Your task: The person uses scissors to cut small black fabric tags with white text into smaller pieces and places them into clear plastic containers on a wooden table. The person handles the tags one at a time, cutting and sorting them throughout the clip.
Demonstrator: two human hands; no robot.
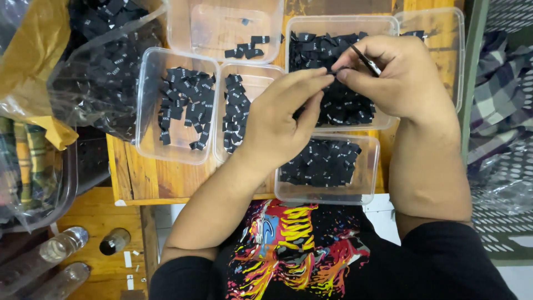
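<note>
Black label (333, 71) pinched btwn both hands: left (280, 119), right (397, 72); over clear tub (388, 25) w/ labels.

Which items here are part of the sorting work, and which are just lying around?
In use:
left hand
right hand
small black label pinched between the fingers
clear tubs of black labels
plastic bag of labels

Lying about:
bottles on the floor
plaid cloth
</note>
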